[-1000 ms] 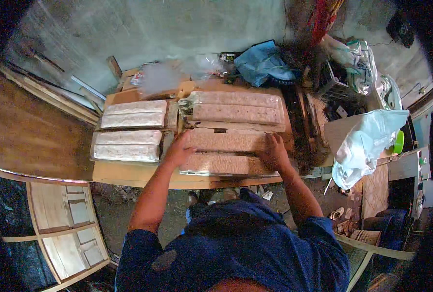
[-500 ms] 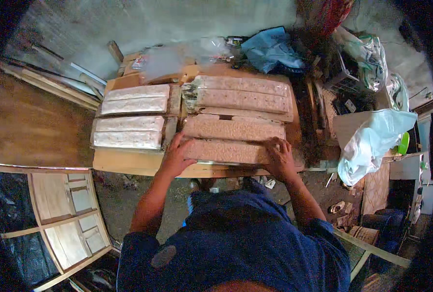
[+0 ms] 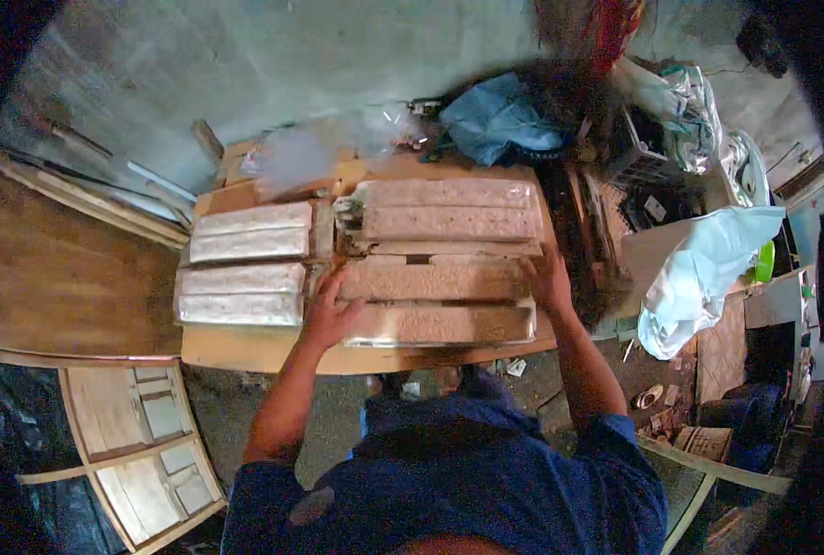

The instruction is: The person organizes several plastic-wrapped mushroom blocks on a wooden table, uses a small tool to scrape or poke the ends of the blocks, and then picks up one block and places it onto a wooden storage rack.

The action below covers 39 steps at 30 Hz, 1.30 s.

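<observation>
Here, navy shirt (image 3: 486,453): leaning toward a tan board (image 3: 264,347), both forearms stretched forward.
Left hand (image 3: 327,319): set at the left end of the front slab (image 3: 439,279), fingers spread, thumb well apart from them, clamped on nothing visible.
Right hand (image 3: 549,282): at the opposite end, fingers and thumb apart; firmness of contact impossible to tell.
Front slab: flat on the board between both hands, tan and pebbly, with two long raised bands.
Slab ends: best handled, in all likelihood, with light, equal pressure from both sides, fingers flat rather than digging in.
Groove between bands: probably the weak line; better spared any twist or bend.
Dark notch (image 3: 418,260): in the far edge, best left unpressed.
Pale slabs (image 3: 241,294): two, left of the left hand, one beyond the other; worth a little knuckle room.
Rear slab (image 3: 449,222): pinkish, just beyond the front one, easily bumped by too hard a push.
Blue sheet (image 3: 500,118): crumpled at the far side, below a grey-green wall (image 3: 338,65).
</observation>
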Motion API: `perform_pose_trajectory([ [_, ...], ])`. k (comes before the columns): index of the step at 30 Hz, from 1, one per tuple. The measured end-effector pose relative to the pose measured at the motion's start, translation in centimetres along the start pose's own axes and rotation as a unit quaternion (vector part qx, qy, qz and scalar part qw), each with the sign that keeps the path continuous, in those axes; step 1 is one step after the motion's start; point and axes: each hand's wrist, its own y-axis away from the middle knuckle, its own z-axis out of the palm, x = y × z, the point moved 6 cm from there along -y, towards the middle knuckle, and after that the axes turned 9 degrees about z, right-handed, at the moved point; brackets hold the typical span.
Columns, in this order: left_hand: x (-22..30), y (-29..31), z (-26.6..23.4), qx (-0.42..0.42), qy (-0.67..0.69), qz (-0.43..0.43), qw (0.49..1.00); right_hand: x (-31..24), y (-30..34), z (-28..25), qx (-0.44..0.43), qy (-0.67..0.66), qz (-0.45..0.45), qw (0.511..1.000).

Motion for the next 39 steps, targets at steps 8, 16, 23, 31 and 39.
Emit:
perform_pose_trajectory([
  [8,-1.5,-11.4,4.7,0.001,0.127,-0.031,0.991,9.1,-9.3,5.0,-0.038,-0.006,0.165,0.986],
  [16,-8.3,-12.8,8.7,0.083,0.333,-0.041,0.938,10.7,-10.8,8.4,-0.142,-0.173,0.295,0.929],
  [23,-8.0,-12.0,6.6,0.067,0.400,-0.160,0.900,3.5,-9.1,6.1,-0.226,-0.468,0.234,0.822],
  [31,-4.4,-12.2,4.1,0.054,0.055,-0.037,0.996,-0.2,-8.1,1.1,-0.099,-0.254,0.061,0.960],
  [39,-4.4,-12.6,5.4,-0.008,-0.030,0.053,0.998,7.2,-10.5,6.5,0.016,0.024,-0.117,0.993],
])
